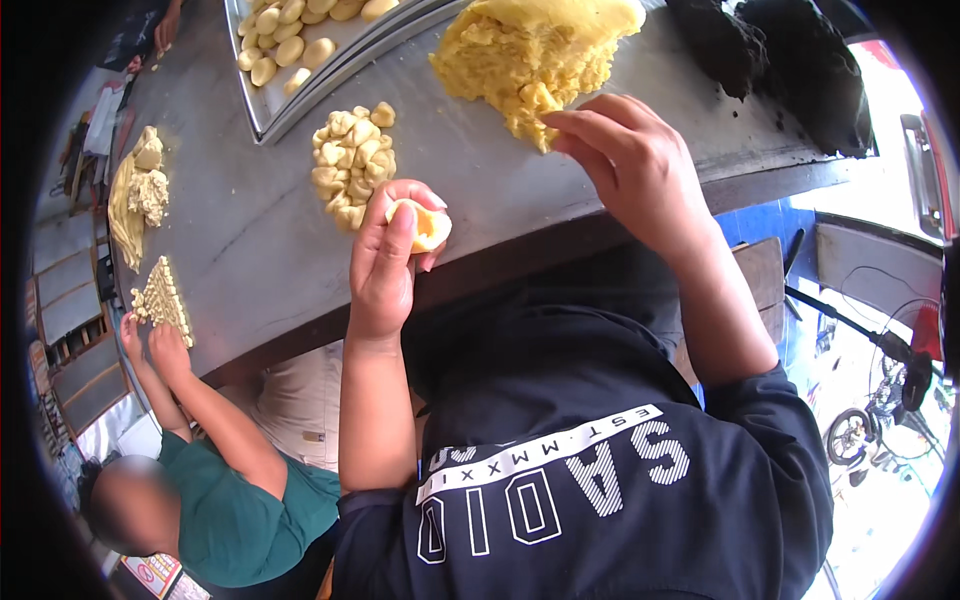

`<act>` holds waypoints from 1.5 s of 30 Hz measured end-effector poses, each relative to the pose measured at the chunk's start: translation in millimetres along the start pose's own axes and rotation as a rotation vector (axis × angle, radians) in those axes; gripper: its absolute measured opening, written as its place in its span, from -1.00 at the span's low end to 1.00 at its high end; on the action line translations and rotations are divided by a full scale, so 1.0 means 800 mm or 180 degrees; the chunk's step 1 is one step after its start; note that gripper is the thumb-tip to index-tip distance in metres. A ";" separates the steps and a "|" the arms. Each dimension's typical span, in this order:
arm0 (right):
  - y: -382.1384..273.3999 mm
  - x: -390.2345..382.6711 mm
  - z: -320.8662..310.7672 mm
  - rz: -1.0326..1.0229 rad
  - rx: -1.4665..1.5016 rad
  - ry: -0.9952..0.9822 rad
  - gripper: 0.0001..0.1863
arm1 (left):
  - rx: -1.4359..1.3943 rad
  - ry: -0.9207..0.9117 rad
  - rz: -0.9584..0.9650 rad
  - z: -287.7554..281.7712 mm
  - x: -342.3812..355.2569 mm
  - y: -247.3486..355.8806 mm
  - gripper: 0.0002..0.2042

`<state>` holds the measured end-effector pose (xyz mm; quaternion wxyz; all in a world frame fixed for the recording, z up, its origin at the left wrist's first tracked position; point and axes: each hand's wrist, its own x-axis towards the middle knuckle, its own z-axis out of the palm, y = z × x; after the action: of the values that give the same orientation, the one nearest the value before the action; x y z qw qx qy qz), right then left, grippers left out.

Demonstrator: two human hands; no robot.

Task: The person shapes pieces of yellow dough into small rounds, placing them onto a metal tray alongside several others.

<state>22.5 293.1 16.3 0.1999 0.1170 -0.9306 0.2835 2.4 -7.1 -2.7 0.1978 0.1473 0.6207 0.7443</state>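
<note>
Curled around a small hollowed piece of pale dough [432, 229], my left hand [380, 265] keeps it tilted up near the table's front edge, thumb at its rim. The inside of the dough looks orange-yellow. To the right, my right hand [645, 170] pinches the lower tip of a large mound of crumbly yellow paste [530, 60] between thumb and fingertips. Just beyond my left hand, a cluster of small pale dough pieces [352, 160] lies on the metal table [235, 215].
At the far left stands a metal tray [262, 132] of smooth round dough balls [290, 50]. Black plastic bags [790, 70] lie at the far right. A co-worker in a green shirt [250, 515] handles small dough pieces [162, 300] at left, near more dough [145, 195].
</note>
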 end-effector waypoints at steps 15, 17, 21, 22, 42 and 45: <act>-0.032 0.004 0.012 0.0296 0.0839 -0.0557 -0.93 | 0.0455 -0.0027 0.0295 0.005 -0.001 -0.004 -0.78; -0.030 0.008 0.012 0.0165 0.0825 -0.0455 -0.91 | 0.0326 0.0103 0.0160 0.014 0.000 0.000 -0.81; -0.030 0.015 0.007 0.0125 0.1349 -0.0315 -0.83 | 0.0776 0.0085 0.0062 0.015 -0.002 0.002 -0.70; -0.035 0.016 0.008 0.0125 0.1346 -0.0314 -0.83 | 0.1373 -0.0050 0.0177 0.014 -0.003 0.004 -0.62; -0.080 0.026 0.010 -0.0184 0.1420 -0.0925 -0.63 | 0.2470 0.0071 0.0351 0.033 -0.003 -0.003 -0.51; -0.037 0.039 0.002 -0.0462 0.0300 -0.0314 -0.76 | 0.1953 -0.0124 0.0696 0.035 0.005 0.003 -0.54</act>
<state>4.3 264.5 42.9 0.1682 0.2072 -0.9140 0.3056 11.1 18.5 5.0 0.0748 0.2800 0.7926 0.5364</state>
